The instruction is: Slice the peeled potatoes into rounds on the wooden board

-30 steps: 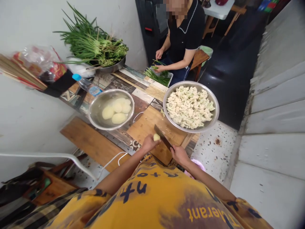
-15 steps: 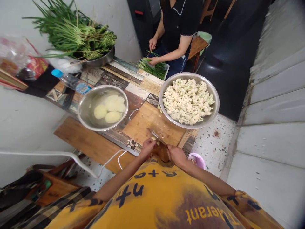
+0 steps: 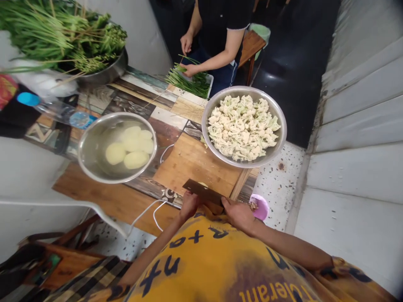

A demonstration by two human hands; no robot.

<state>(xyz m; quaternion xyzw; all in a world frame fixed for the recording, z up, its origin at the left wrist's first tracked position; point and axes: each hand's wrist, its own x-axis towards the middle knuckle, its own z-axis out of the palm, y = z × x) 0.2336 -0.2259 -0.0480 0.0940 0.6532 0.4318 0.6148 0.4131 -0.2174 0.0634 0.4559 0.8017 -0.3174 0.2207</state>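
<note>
Now that the cleaver (image 3: 204, 193) has turned broadside over the board (image 3: 190, 157), the pale piece (image 3: 203, 184) barely peeks past it, probably mid-cut. Right hand (image 3: 239, 214) grips the cleaver; left hand (image 3: 189, 204), can't tell.

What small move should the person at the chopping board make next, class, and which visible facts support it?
Probably ease the left hand slightly away from the knife before any further cut: the right hand holds the knife, its blade reaches right beside the left fingers, and a pale piece shows just past the blade on the chopping board.
</note>
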